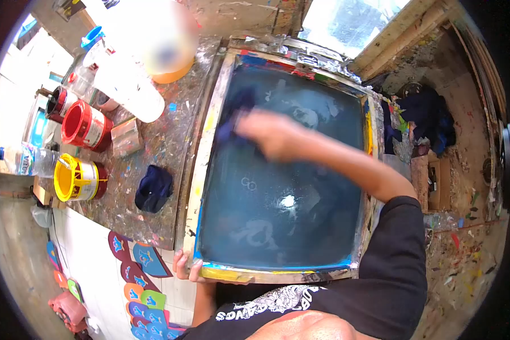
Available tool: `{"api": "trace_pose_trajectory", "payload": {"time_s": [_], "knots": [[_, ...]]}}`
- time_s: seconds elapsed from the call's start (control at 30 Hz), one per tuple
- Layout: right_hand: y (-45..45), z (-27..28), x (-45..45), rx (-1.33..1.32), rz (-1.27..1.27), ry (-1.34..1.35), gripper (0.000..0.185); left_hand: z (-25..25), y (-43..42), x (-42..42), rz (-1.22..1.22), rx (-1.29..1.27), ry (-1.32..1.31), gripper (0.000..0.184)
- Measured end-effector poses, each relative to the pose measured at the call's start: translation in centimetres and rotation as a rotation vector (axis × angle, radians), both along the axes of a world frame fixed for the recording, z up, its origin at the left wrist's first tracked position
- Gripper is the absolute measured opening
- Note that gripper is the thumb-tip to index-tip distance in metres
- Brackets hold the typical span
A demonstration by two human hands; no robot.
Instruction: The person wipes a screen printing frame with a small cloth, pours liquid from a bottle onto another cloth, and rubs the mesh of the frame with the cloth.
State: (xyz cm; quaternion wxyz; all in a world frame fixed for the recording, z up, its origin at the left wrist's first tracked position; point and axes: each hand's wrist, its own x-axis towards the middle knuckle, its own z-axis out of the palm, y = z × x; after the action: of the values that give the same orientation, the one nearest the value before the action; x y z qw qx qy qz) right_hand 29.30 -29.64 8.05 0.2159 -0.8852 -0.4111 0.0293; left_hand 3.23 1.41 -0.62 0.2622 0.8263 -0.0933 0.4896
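Note:
A wood-framed printing screen (283, 187) lies in front of me, its mesh dark blue-grey with pale patches and faint ring marks. My right hand (269, 133) reaches across to the upper left part of the mesh, smeared by motion. Under its fingers is a dark blue cloth (226, 131), also blurred. At the near left corner, my left hand (188, 267) grips the wooden frame (232, 275), fingertips over its edge; the rest of this hand is hidden below the frame.
Left of the screen, a paint-stained table (127, 201) carries a red paint tub (85, 126), a yellow paint tub (76, 178), a water bottle (34, 161), a tape roll (173, 65) and a crumpled dark cloth (154, 188). Coloured printed pieces (136, 275) lie lower left.

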Motion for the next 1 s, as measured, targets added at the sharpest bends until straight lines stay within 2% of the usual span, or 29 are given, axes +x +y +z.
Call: {"api": "trace_pose_trajectory", "payload": {"time_s": [0.03, 0.07, 0.1, 0.17, 0.2, 0.27, 0.3, 0.37, 0.4, 0.47, 0.5, 0.6, 0.67, 0.7, 0.73, 0.77, 0.8, 0.87, 0.97, 1.0], "knots": [[-1.5, 0.4, 3.6, 0.029, -0.189, -0.108, 0.051, -0.1, -0.2, -0.1, 0.009, -0.008, 0.005, 0.068], [-3.3, 0.4, 7.2, -0.024, -0.343, -0.051, 0.054, 0.1, -0.2, -0.1, 0.001, -0.006, 0.016, 0.067], [-4.8, -0.9, 9.4, -0.049, -0.365, -0.127, 0.052, -0.2, -0.1, 0.0, -0.008, -0.007, 0.012, 0.065], [-3.1, -0.3, 7.1, 0.084, -0.301, 0.009, 0.049, -0.9, 0.2, 0.2, -0.026, -0.01, 0.004, 0.061], [-0.2, 0.8, 2.8, 0.027, -0.222, 0.018, 0.044, -1.3, -0.1, 0.2, -0.005, -0.04, -0.027, 0.058], [5.3, 3.8, -6.2, -0.198, 0.089, 0.282, 0.037, -1.0, -0.5, 0.5, 0.0, -0.069, -0.05, 0.051], [6.2, 1.2, -11.2, 0.169, 0.351, 0.287, 0.033, -0.9, -0.7, 0.7, 0.002, -0.083, -0.061, 0.048], [7.1, 1.7, -13.6, 0.371, 0.512, 0.108, 0.031, -0.9, -1.1, 0.9, -0.005, -0.145, -0.092, 0.045], [5.5, 1.5, -10.7, 0.089, 0.496, 0.137, 0.033, -1.3, -0.8, 0.7, 0.007, -0.154, -0.096, 0.044], [1.9, 3.1, -2.6, -0.148, -0.024, 0.09, 0.04, -1.3, -0.8, 0.8, 0.012, -0.148, -0.108, 0.044], [-1.1, 0.8, 2.0, 0.01, -0.179, -0.102, 0.048, -1.3, -0.8, 0.6, 0.013, -0.151, -0.097, 0.043], [-0.4, -0.1, 1.8, 0.095, -0.219, 0.055, 0.049, -1.2, -0.6, 0.8, 0.005, -0.134, -0.098, 0.043], [6.1, 3.8, -7.9, -0.194, 0.188, 0.246, 0.044, -1.0, -0.4, 0.5, 0.014, -0.121, -0.086, 0.044], [6.8, 2.0, -12.8, 0.086, 0.419, 0.3, 0.032, -0.7, -0.6, 0.8, -0.026, -0.146, -0.107, 0.035], [6.1, 1.6, -14.0, 0.174, 0.499, 0.284, 0.036, -0.5, -0.9, 1.2, -0.066, -0.17, -0.127, 0.028], [5.4, 2.0, -14.6, 0.268, 0.577, 0.272, 0.039, -0.6, -0.9, 1.6, -0.067, -0.164, -0.119, 0.028], [2.9, 2.4, -11.5, 0.014, 0.429, 0.254, 0.041, -0.8, -1.0, 1.8, -0.058, -0.156, -0.14, 0.028], [0.3, 2.9, -7.7, -0.229, 0.263, 0.256, 0.042, -0.1, -0.7, 0.9, -0.03, -0.097, -0.096, 0.031], [-1.0, 2.3, -7.3, -0.041, -0.106, 0.023, 0.046, -0.3, -0.8, 1.1, 0.007, -0.079, -0.111, 0.035], [1.1, 2.2, -11.6, -0.013, 0.097, -0.017, 0.047, 0.1, -0.8, 1.3, -0.027, -0.075, -0.11, 0.04]]}}
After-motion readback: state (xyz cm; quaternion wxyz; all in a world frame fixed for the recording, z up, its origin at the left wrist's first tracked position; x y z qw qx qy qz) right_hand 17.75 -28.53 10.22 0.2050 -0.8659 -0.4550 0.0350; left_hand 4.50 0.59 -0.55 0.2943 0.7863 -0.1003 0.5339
